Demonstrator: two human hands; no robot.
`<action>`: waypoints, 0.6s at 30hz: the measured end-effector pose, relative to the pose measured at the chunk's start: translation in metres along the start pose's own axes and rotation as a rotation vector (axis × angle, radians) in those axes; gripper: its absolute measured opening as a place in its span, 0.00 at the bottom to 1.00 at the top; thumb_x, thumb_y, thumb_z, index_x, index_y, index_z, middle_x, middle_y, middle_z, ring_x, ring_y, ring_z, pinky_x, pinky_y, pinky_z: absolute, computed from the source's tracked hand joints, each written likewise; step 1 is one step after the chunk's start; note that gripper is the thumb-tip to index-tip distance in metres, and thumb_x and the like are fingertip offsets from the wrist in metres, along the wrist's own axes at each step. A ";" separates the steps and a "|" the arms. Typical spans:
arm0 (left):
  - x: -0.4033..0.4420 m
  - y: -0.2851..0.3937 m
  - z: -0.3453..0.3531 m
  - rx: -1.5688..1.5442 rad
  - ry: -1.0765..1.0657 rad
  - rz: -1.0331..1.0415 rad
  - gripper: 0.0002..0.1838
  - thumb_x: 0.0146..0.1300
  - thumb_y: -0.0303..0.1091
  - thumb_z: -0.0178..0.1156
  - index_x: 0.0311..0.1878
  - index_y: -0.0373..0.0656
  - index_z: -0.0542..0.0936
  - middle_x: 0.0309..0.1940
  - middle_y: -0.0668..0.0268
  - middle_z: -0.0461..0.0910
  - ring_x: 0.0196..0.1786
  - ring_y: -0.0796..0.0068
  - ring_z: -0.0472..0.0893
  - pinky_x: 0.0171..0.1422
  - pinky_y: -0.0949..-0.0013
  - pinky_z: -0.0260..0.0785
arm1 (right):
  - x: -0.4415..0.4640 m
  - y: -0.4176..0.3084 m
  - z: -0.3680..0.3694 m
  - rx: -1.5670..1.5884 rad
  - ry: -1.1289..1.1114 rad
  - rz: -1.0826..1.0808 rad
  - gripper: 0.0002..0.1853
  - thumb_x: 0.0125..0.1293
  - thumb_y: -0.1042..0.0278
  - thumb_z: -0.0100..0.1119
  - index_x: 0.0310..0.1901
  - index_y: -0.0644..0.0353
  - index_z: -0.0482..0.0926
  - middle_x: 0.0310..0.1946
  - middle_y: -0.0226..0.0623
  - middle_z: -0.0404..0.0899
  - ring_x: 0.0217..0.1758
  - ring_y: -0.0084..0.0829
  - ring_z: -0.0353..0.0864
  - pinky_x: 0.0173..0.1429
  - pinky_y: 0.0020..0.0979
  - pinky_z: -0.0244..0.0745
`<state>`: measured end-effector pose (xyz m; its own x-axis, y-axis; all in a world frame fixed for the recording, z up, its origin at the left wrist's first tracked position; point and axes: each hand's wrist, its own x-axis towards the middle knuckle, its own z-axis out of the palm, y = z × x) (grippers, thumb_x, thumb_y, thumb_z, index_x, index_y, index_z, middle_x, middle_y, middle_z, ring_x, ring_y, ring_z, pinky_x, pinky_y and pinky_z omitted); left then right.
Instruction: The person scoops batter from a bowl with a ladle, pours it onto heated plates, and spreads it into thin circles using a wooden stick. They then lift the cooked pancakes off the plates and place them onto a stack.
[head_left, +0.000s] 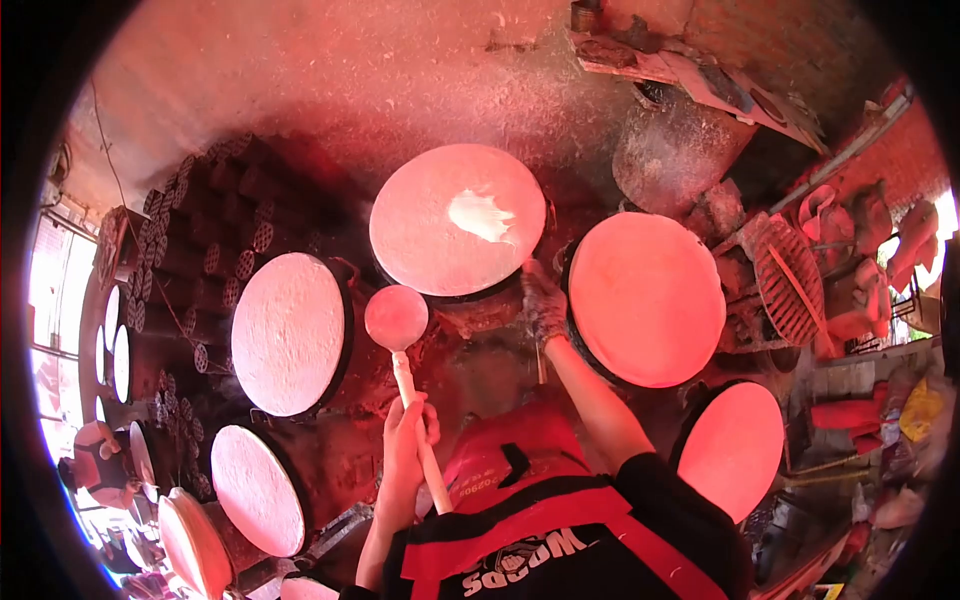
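My left hand (408, 430) is wrapped round the long pale handle of a ladle (397, 318). The ladle's round bowl is raised between two round griddles. My right hand (543, 305), in a dark glove, is closed beside the lower right rim of the far griddle (450, 225). A thin stick (541, 366) shows below that hand; its other end is hidden. A pale layer covers the far griddle, with a ragged white patch on it. Close to my right hand is another covered griddle (648, 300); a third griddle (290, 335) lies left of the ladle.
More round griddles stand around me, one at the lower left (257, 490) and one at the lower right (732, 450). Cylindrical briquettes with holes (180, 240) are stacked at the left. A large drum (675, 150) and a slatted basket (788, 280) stand at the right. A person (103, 465) is at far left.
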<state>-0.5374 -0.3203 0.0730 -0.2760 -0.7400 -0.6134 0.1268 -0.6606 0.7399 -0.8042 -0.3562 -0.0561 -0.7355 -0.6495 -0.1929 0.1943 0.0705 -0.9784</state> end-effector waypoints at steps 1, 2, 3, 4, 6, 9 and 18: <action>0.003 -0.001 -0.001 -0.026 -0.018 -0.002 0.07 0.63 0.29 0.48 0.43 0.40 0.67 0.24 0.68 0.68 0.19 0.84 0.63 0.17 0.82 0.52 | 0.000 0.012 -0.002 0.102 0.090 0.086 0.15 0.61 0.68 0.56 0.51 0.56 0.76 0.43 0.25 0.77 0.33 0.14 0.74 0.37 0.15 0.67; 0.006 -0.002 -0.002 -0.051 -0.035 -0.004 0.07 0.63 0.29 0.49 0.43 0.40 0.67 0.25 0.68 0.68 0.20 0.84 0.64 0.17 0.82 0.52 | 0.005 0.030 -0.003 0.077 0.060 0.053 0.16 0.61 0.67 0.57 0.51 0.55 0.76 0.39 0.24 0.77 0.29 0.13 0.71 0.32 0.15 0.64; 0.010 -0.002 -0.004 -0.074 -0.053 -0.006 0.06 0.62 0.28 0.49 0.42 0.40 0.67 0.26 0.68 0.67 0.21 0.84 0.64 0.17 0.83 0.51 | 0.009 0.047 -0.003 0.053 0.031 0.019 0.16 0.61 0.65 0.57 0.51 0.54 0.76 0.36 0.23 0.76 0.26 0.12 0.69 0.27 0.16 0.61; 0.014 -0.001 -0.005 -0.069 -0.081 -0.038 0.07 0.62 0.28 0.50 0.42 0.40 0.67 0.26 0.68 0.67 0.22 0.85 0.64 0.17 0.83 0.51 | 0.014 0.063 -0.004 0.030 0.003 -0.016 0.17 0.61 0.64 0.58 0.52 0.53 0.76 0.32 0.22 0.76 0.23 0.11 0.67 0.22 0.17 0.58; 0.019 0.002 -0.006 -0.063 -0.134 -0.100 0.07 0.61 0.27 0.51 0.42 0.40 0.67 0.26 0.69 0.65 0.23 0.85 0.63 0.17 0.84 0.51 | 0.035 0.074 -0.007 0.123 -0.228 0.012 0.19 0.59 0.64 0.60 0.53 0.52 0.74 0.28 0.20 0.75 0.22 0.11 0.66 0.20 0.18 0.55; 0.026 0.006 -0.002 -0.047 -0.173 -0.134 0.07 0.62 0.29 0.51 0.42 0.40 0.67 0.26 0.69 0.64 0.22 0.85 0.63 0.18 0.84 0.51 | 0.117 0.104 -0.044 0.671 -0.801 0.352 0.15 0.61 0.63 0.55 0.49 0.53 0.77 0.29 0.28 0.80 0.26 0.17 0.76 0.29 0.18 0.68; 0.136 0.027 0.015 0.071 -0.268 -0.048 0.06 0.63 0.32 0.49 0.38 0.40 0.68 0.21 0.72 0.63 0.18 0.84 0.63 0.18 0.80 0.54 | -0.003 0.040 -0.076 0.521 -0.448 0.479 0.19 0.62 0.64 0.54 0.56 0.52 0.72 0.37 0.35 0.80 0.29 0.21 0.78 0.29 0.18 0.70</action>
<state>-0.5854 -0.4369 0.0141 -0.5235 -0.6419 -0.5603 0.0428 -0.6765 0.7352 -0.8439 -0.2939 -0.1006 -0.1905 -0.8857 -0.4235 0.7765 0.1280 -0.6170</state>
